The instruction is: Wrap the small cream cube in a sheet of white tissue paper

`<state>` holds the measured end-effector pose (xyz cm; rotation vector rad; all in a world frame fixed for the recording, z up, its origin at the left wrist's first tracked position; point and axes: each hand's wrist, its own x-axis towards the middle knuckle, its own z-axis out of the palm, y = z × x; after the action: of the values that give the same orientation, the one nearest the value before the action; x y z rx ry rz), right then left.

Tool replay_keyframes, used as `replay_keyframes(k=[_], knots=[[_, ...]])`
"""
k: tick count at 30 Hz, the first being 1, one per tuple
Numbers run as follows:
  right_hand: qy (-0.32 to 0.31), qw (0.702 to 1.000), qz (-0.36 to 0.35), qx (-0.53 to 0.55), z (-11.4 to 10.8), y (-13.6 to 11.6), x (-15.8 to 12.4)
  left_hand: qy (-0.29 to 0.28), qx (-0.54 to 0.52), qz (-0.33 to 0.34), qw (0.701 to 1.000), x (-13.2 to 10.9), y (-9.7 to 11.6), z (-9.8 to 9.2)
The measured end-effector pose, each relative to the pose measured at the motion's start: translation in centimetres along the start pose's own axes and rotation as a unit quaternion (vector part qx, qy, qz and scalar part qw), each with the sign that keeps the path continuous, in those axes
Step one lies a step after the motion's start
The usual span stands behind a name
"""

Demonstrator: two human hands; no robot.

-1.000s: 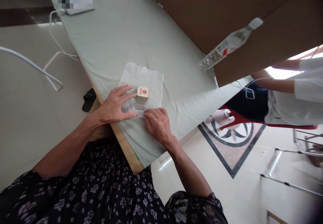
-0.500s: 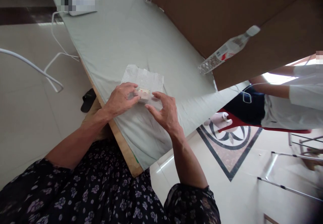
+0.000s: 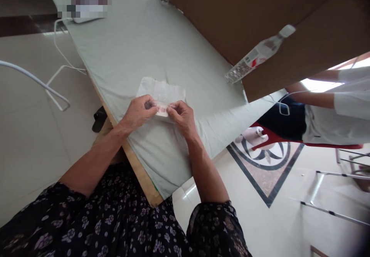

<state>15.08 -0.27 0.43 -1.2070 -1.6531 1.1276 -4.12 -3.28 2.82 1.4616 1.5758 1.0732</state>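
Observation:
A whitish, translucent sheet of wrapping paper (image 3: pixel 160 90) with creases lies on the cloth in front of me. Its near part goes over a small pale box (image 3: pixel 162 110) with reddish marks. At the box's left end, my left hand (image 3: pixel 141 111) is closed, thumb and forefinger pinching the paper. My right hand (image 3: pixel 182 117) pinches at the right end in the same way, its other fingers curled. The box shows between my fingertips; its ends are hidden by my hands.
A clear plastic bottle (image 3: pixel 257 58) leans by a large brown cardboard panel (image 3: pixel 237 14). The green-grey cloth (image 3: pixel 121 44) covers the table, whose wooden edge (image 3: pixel 141 176) is near me. White cables (image 3: pixel 58 66) hang at left. Another person in a white shirt (image 3: pixel 341 110) sits at right.
My hands have gone from spread fingers to a pinch at both ends of the small box. The right hand has come closer to the left. The view has shifted slightly.

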Motion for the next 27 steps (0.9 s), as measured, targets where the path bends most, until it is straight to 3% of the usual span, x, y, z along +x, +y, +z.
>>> replay_keyframes(k=[5,8,10,13,16,19,23,27], knots=[[-0.004,1.0,-0.009,-0.028,-0.2,0.5,-0.3,-0.032,-0.019,-0.012,0.999,-0.5,0.2,-0.2],[0.02,0.994,-0.039,-0.097,-0.5,0.7,-0.3,-0.033,-0.009,-0.017,0.999,-0.4,0.4,-0.3],[0.077,0.974,-0.095,-0.19,-0.6,0.2,-0.8,-0.026,0.003,-0.017,1.0,-0.2,0.5,-0.3],[0.134,0.918,-0.194,-0.318,-0.4,-1.3,-2.1,-0.028,0.018,-0.014,0.999,0.0,0.6,-0.3],[0.058,0.88,-0.26,-0.394,0.3,-2.7,-3.3,-0.04,0.027,-0.005,0.999,0.0,0.5,-0.3],[-0.023,0.862,-0.263,-0.432,1.0,-3.0,-3.6,-0.046,0.028,0.0,0.999,0.0,0.2,-0.7],[-0.043,0.857,-0.237,-0.455,1.3,-2.8,-3.2,-0.039,0.033,-0.001,0.999,0.1,-0.5,-2.2],[-0.056,0.845,-0.232,-0.478,1.2,-3.3,-3.2,0.009,0.08,-0.026,0.996,0.0,-1.3,-3.8]])
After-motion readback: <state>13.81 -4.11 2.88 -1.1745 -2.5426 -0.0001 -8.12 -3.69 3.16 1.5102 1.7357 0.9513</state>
